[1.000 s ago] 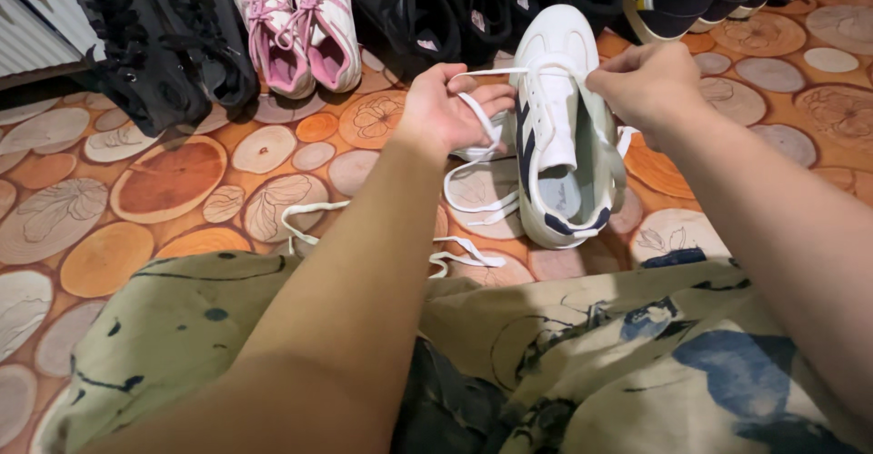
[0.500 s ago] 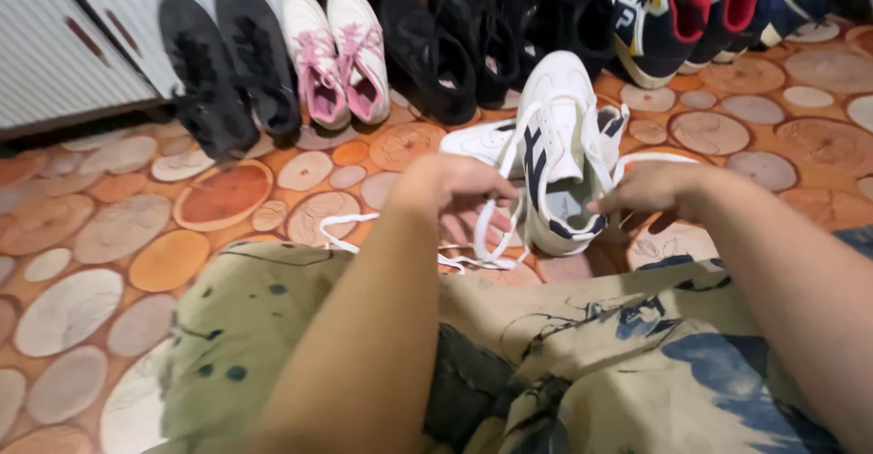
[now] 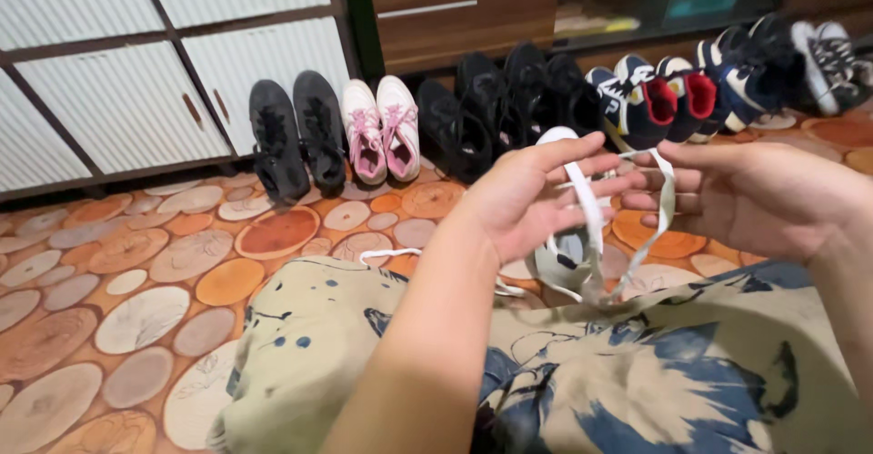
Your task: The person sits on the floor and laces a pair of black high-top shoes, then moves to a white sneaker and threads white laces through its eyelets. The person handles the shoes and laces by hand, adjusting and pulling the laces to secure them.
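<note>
Head view, downward, close over lap (image 3: 582, 372)

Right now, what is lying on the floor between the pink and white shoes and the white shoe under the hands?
In the head view, only bare patterned floor separates the pink and white shoes from the white shoe.

Both hands up w/ a white lace (image 3: 589, 201) looped btwn left hand (image 3: 532, 198) & right hand (image 3: 746, 195), white sneaker (image 3: 562, 263) just below, shoe row (image 3: 509, 109) behind.

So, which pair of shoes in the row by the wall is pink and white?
The pink-and-white sneakers, third pair from the left, between two black pairs; the only ones with pink laces.
</note>
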